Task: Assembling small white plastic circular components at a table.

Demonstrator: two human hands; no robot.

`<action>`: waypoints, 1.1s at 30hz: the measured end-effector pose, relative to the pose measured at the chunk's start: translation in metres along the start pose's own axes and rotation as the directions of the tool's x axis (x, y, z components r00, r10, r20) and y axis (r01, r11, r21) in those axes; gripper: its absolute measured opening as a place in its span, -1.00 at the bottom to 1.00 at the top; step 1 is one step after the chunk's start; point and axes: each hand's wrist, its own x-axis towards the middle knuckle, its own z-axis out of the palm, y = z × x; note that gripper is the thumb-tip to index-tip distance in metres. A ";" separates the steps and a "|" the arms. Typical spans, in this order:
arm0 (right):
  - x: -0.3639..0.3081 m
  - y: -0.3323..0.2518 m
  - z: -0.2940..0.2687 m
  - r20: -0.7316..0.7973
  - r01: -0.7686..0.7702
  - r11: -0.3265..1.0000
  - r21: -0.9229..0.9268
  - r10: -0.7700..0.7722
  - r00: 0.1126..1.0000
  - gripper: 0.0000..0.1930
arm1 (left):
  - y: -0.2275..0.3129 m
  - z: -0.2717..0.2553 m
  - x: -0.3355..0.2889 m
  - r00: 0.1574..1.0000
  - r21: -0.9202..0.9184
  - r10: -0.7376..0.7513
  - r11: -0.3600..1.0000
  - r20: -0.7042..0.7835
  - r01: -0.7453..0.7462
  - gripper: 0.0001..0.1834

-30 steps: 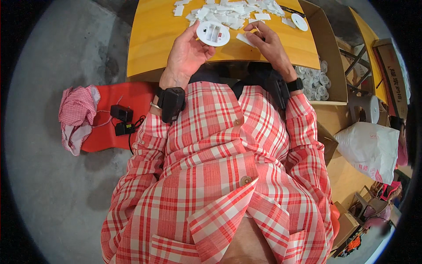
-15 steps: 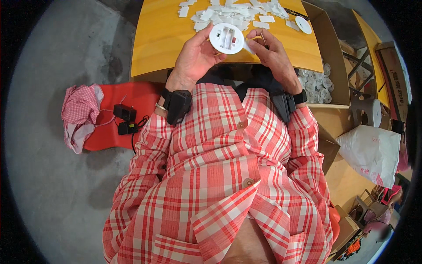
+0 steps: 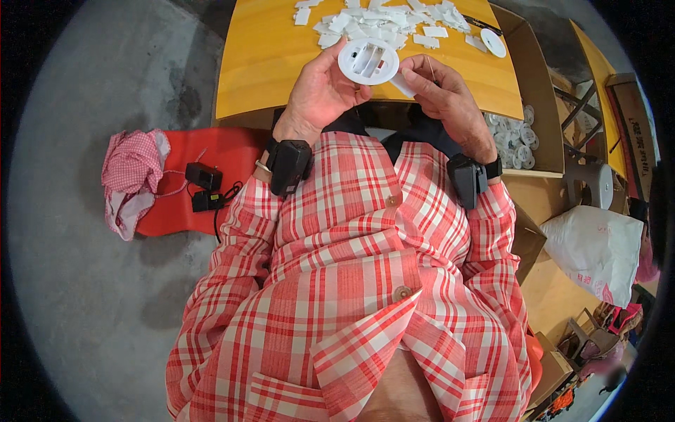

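Observation:
My left hand [image 3: 316, 91] grips a round white plastic housing [image 3: 346, 65] by its left edge, over the near edge of the table. Its open battery compartment with metal contacts faces up, and a small red part shows beside it. My right hand [image 3: 446, 98] pinches a flat white plastic cover [image 3: 402, 86] between thumb and fingers, just right of the housing. Whether the cover touches the housing's rim I cannot tell. Beyond both hands lies a loose pile of similar white covers [image 3: 380, 27].
On the yellow table [image 3: 267, 70] a white disc [image 3: 493, 43] lies at the right, beside a dark slim tool [image 3: 482, 25]. A cardboard box [image 3: 538, 84] holds several round white parts [image 3: 517, 141]. A red stool [image 3: 242, 151] at the left bears black adapters [image 3: 204, 177] and a checked cloth [image 3: 130, 169].
The housing has tilted in my left hand. The cover in my right hand hangs slightly lower beside it. The whole view has shifted a little.

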 end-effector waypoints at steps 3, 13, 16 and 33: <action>-0.004 -0.001 -0.002 0.085 -0.015 0.994 0.111 0.005 0.996 -0.69 | 0.000 -0.001 0.000 0.999 -0.029 -0.009 1.000 0.034 0.010 -0.61; -0.007 0.003 -0.002 0.015 0.198 0.979 -0.049 -0.198 0.980 -0.68 | -0.001 -0.004 0.005 0.998 -0.023 0.008 1.000 0.070 -0.006 -0.54; -0.006 0.005 -0.005 -0.027 0.220 0.975 0.016 -0.220 0.975 -0.71 | -0.002 -0.004 0.008 0.996 -0.065 -0.005 0.998 0.086 0.011 -0.53; -0.005 0.001 -0.031 -0.338 0.195 0.974 -0.117 -0.224 0.914 -0.70 | -0.017 0.026 0.010 0.962 0.321 0.156 0.920 0.224 -0.224 -0.46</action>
